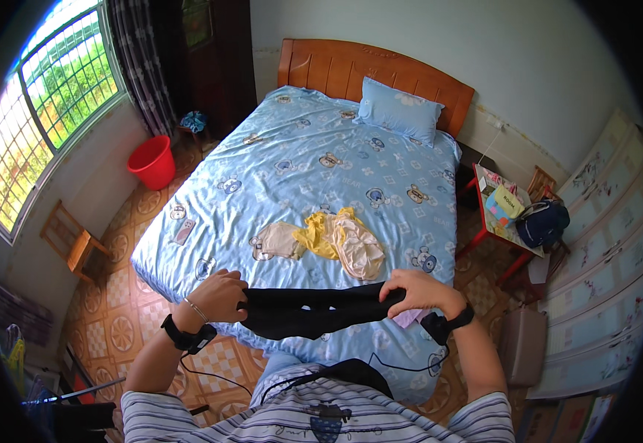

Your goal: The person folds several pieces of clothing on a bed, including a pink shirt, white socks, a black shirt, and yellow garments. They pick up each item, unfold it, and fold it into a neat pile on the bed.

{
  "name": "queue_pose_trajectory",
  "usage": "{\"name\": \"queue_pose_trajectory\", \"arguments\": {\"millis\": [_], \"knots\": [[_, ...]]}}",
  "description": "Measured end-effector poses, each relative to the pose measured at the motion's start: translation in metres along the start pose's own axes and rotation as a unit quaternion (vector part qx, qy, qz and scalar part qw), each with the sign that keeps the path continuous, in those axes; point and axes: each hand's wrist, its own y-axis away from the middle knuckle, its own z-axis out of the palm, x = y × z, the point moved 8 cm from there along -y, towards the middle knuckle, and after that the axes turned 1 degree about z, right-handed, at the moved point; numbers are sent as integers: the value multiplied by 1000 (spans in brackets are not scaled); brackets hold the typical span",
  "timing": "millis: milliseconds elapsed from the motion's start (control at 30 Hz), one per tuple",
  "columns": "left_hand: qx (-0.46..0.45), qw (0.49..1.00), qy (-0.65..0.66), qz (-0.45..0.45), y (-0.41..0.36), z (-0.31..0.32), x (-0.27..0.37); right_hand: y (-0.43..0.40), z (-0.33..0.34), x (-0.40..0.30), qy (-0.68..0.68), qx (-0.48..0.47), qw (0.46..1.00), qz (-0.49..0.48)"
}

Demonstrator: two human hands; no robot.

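A black cloth garment is stretched sideways between my two hands above the near edge of the bed. My left hand grips its left end, and my right hand pinches the right end. Two small white marks show near the middle of the cloth. Just beyond it, on the blue bear-print bedsheet, lie a beige folded garment and a crumpled yellow and cream garment. Part of a light purple cloth shows under my right hand.
A phone lies on the bed's left side, and a blue pillow rests by the wooden headboard. Left stand a red bucket and a wooden chair. Right are a table with bags and a suitcase.
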Motion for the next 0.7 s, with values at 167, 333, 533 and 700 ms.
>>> {"name": "queue_pose_trajectory", "arguments": {"millis": [167, 333, 533, 700], "knots": [[158, 967, 191, -61, 14, -44, 9, 21, -21, 18, -42, 223, 974, -4], [154, 692, 702, -69, 25, -68, 38, 54, -54, -10, -48, 400, 915, 25], [-275, 672, 606, 325, 12, -51, 157, 20, -71, -75, -308, 370, 852, -205], [60, 886, 322, 328, -27, -108, 143, -30, -29, -142, -419, 86, 860, -280]]}}
